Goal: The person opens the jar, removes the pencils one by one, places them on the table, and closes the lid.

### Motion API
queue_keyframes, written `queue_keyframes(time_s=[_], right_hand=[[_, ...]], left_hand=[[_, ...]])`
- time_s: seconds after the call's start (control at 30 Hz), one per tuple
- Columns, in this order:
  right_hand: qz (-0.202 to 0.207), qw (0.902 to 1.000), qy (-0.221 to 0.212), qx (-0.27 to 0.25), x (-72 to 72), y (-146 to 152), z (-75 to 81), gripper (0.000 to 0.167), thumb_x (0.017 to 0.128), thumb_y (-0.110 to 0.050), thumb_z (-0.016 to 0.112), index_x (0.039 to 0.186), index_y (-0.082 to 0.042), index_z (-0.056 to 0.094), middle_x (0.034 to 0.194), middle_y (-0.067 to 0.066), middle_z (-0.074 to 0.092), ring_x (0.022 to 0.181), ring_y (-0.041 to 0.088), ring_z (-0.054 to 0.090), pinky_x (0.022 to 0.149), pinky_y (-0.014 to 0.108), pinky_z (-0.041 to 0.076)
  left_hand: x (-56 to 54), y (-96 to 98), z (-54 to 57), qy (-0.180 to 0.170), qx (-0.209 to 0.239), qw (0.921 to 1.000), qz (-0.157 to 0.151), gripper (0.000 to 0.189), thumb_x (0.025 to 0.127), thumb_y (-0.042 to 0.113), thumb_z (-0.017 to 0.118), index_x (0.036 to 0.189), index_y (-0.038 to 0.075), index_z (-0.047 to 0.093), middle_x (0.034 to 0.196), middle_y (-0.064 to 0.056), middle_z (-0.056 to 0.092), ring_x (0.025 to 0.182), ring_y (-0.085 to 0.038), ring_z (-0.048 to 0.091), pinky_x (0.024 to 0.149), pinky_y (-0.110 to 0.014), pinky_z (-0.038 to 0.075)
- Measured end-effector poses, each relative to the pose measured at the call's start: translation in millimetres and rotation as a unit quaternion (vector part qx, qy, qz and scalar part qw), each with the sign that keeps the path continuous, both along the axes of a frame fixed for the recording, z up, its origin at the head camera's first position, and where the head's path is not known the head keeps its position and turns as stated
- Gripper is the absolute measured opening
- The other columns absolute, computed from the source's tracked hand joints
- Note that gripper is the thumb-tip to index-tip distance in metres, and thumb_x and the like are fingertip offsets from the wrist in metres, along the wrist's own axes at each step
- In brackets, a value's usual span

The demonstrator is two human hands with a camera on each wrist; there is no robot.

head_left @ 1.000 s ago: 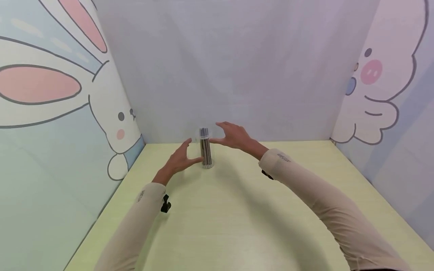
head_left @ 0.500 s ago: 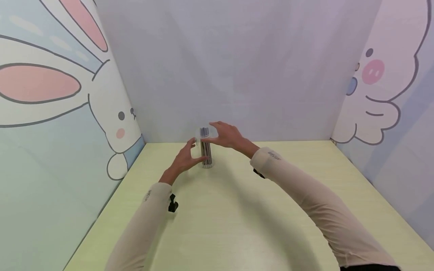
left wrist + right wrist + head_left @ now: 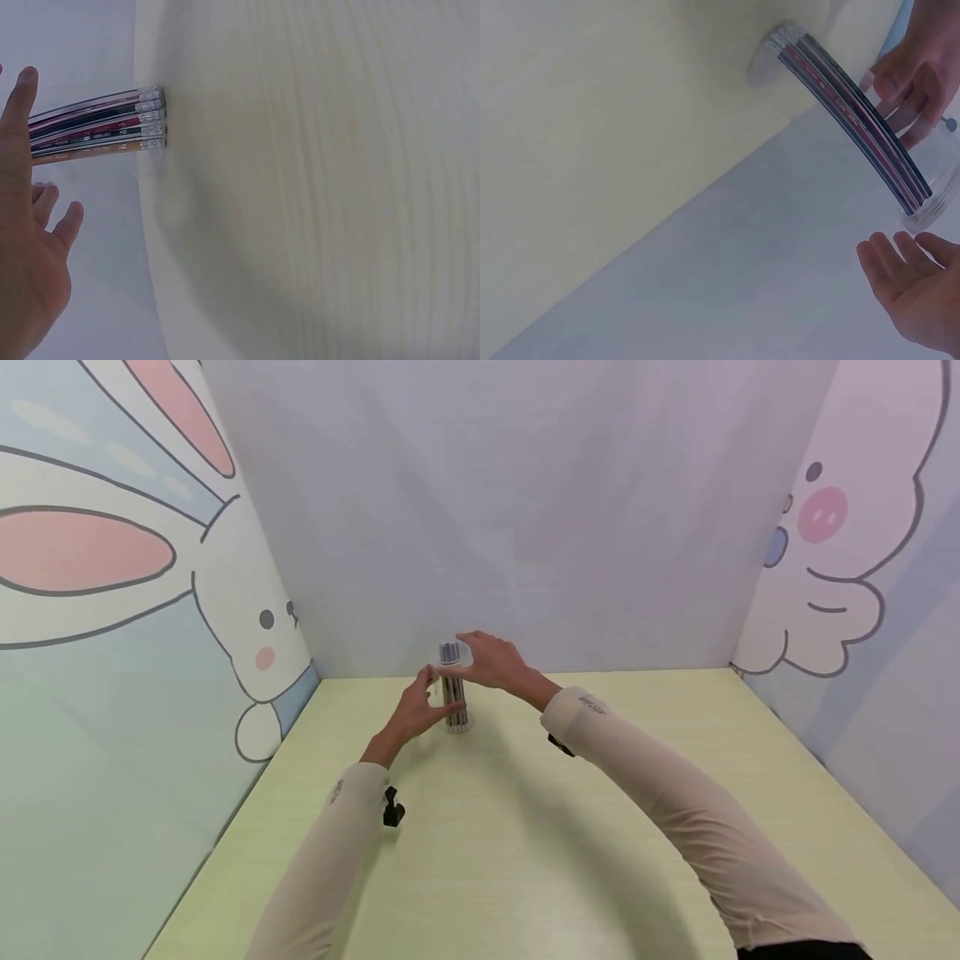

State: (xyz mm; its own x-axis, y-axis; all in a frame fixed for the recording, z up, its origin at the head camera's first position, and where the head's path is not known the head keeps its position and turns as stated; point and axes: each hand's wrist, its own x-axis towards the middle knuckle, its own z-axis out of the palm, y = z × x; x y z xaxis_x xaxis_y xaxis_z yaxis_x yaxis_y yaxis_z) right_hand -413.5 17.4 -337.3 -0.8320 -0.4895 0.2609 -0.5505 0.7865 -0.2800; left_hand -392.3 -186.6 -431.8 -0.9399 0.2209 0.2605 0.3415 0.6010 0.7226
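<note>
Near the back of the table, a clear cylindrical container [image 3: 469, 723] stands upright with several pencils [image 3: 454, 690] inside. In the left wrist view, the pencils [image 3: 97, 127] show dark, red and orange barrels, with silvery ends at the table. My left hand [image 3: 414, 710] holds the container from the left, its thumb across the front. In the right wrist view, the left hand's fingers [image 3: 911, 101] curl at the clear wall. My right hand [image 3: 491, 662] is at the container's top, thumb in front and fingers behind. Its fingertips [image 3: 877, 238] lie close beside the top end in the right wrist view.
The pale yellow wooden table [image 3: 510, 860] runs up to a grey back wall [image 3: 562, 527]. Side walls with a rabbit drawing [image 3: 247, 577] on the left and a white cartoon animal [image 3: 832, 602] on the right enclose it.
Both hands have closed in on the container: the left moved right to its side, the right moved left over its top. The container has stayed in place.
</note>
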Motion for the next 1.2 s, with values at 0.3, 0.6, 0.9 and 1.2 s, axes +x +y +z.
queue_keyframes(time_s=[0.3, 0.6, 0.9, 1.2], right_hand=[[-0.015, 0.9996, 0.014, -0.02, -1.0, -8.0, -6.8, 0.086, 0.093, -0.069, 0.064, 0.153, -0.009, 0.051, 0.152, 0.013, 0.053, 0.129, 0.03, 0.06, 0.103, 0.05, 0.055], [-0.009, 0.9982, 0.018, -0.057, -2.8, -8.8, -10.2, 0.075, 0.096, -0.059, 0.067, 0.149, -0.008, 0.054, 0.149, 0.013, 0.056, 0.127, 0.028, 0.061, 0.102, 0.047, 0.056], [0.029, 0.9968, -0.015, -0.073, -6.5, -6.9, -16.0, 0.073, 0.101, -0.053, 0.063, 0.156, -0.008, 0.046, 0.155, 0.014, 0.049, 0.136, 0.03, 0.054, 0.109, 0.051, 0.051], [0.023, 0.9969, -0.004, -0.075, -9.0, -12.4, -24.6, 0.073, 0.102, -0.054, 0.06, 0.159, -0.011, 0.04, 0.161, 0.013, 0.042, 0.143, 0.031, 0.047, 0.113, 0.055, 0.046]], left_hand=[[-1.6, 6.7, -1.6, 0.005, 0.046, 0.9988, -0.016, 0.095, 0.093, 0.04, 0.081, 0.162, 0.011, 0.022, 0.167, -0.011, 0.032, 0.154, -0.029, 0.031, 0.122, -0.051, 0.037], [-7.0, 8.2, -2.1, 0.006, 0.045, 0.999, -0.001, 0.084, 0.095, 0.038, 0.078, 0.156, 0.005, 0.031, 0.156, -0.018, 0.045, 0.145, -0.033, 0.045, 0.116, -0.05, 0.045], [-8.8, 5.5, -2.5, -0.011, 0.027, 0.9996, -0.004, 0.081, 0.096, 0.039, 0.077, 0.153, 0.003, 0.032, 0.155, -0.02, 0.046, 0.144, -0.034, 0.046, 0.116, -0.051, 0.046], [-9.9, 4.3, -4.0, -0.024, 0.025, 0.9994, -0.003, 0.078, 0.097, 0.039, 0.076, 0.152, 0.007, 0.032, 0.158, -0.018, 0.043, 0.147, -0.033, 0.043, 0.118, -0.051, 0.044]])
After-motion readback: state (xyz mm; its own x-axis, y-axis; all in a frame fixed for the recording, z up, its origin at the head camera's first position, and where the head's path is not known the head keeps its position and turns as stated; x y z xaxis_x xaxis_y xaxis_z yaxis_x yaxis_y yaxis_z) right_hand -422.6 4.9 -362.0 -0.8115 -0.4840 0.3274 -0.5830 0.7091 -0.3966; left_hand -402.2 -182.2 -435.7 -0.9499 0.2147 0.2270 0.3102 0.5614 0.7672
